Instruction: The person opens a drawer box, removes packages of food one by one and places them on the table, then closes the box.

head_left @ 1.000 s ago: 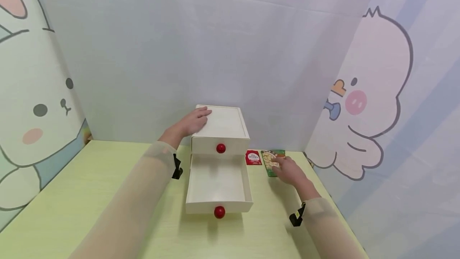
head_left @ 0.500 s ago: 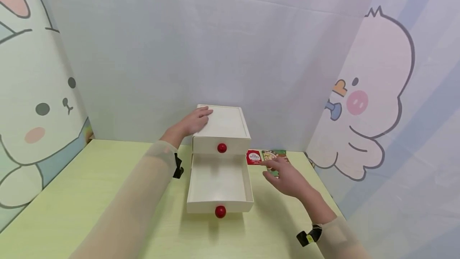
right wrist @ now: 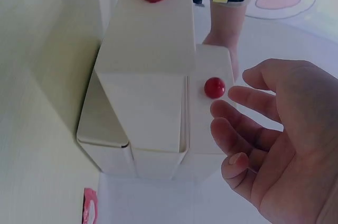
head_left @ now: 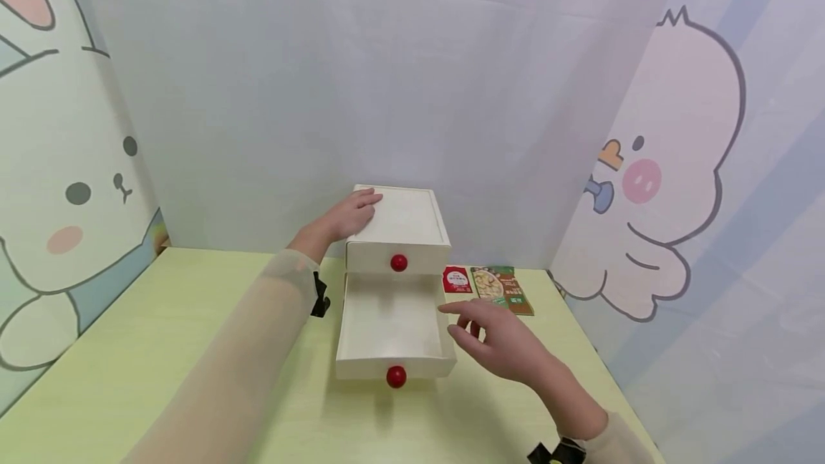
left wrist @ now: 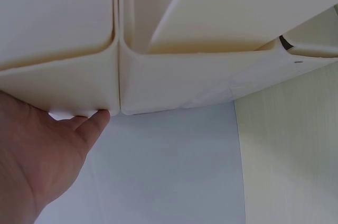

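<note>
A white drawer cabinet [head_left: 402, 215] has red ball knobs. Its upper drawer [head_left: 367, 258] is closed, while a lower drawer [head_left: 389, 331] is pulled out, with nothing visible inside. My left hand [head_left: 348, 217] rests on the cabinet's top at the left edge, fingers extended; in the left wrist view its thumb [left wrist: 95, 126] touches the cabinet. Beside the pulled-out drawer's right wall, my right hand [head_left: 499, 339] hovers with loosely bent fingers and holds nothing, as the right wrist view also shows.
Right of the cabinet, a red packet [head_left: 457, 280] and a green-and-brown food packet [head_left: 501, 288] lie flat on the pale green table [head_left: 213, 321]. A grey-white curtain [head_left: 258, 106] hangs close behind the cabinet, with cartoon-printed curtains at both sides.
My right hand has left the green-and-brown packet and come left and nearer to the pulled-out drawer, uncovering the packet. The left hand has stayed on the cabinet's top.
</note>
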Tool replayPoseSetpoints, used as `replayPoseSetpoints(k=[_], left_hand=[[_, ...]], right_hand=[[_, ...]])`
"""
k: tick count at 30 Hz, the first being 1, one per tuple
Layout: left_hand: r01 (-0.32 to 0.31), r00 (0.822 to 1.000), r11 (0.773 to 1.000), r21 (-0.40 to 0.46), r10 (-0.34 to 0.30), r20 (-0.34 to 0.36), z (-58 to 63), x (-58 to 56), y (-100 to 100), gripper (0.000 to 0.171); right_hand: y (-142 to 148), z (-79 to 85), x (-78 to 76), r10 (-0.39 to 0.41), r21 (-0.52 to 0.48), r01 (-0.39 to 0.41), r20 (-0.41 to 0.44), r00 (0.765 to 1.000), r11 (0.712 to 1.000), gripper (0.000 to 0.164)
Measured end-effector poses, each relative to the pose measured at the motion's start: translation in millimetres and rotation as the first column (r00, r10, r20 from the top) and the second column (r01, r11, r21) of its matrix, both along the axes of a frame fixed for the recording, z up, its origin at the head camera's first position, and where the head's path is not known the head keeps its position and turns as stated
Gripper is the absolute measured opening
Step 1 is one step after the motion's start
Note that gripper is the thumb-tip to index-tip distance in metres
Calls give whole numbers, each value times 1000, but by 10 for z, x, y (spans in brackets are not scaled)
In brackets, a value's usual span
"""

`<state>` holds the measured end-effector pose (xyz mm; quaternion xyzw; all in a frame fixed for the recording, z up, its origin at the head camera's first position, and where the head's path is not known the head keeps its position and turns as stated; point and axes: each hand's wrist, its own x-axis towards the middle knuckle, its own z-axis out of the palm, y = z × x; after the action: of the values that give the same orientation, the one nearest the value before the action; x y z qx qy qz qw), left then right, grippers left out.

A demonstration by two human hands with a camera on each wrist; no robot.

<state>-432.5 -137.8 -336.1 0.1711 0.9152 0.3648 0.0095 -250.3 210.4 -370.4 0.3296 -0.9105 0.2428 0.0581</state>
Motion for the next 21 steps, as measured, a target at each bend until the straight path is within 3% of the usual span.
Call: replayPoseSetpoints(k=[12,21], left_hand=[[1,1000,1000,-1,-1,-4,21,5,-3,60],[-4,1000,1000,-9,4,-8,-3,-4,-9,60]], right_hand=[[-284,-13,282,146,5,-147,81,986,989,33],[-433,-197,372,209,24,-217,184,961,976,29]])
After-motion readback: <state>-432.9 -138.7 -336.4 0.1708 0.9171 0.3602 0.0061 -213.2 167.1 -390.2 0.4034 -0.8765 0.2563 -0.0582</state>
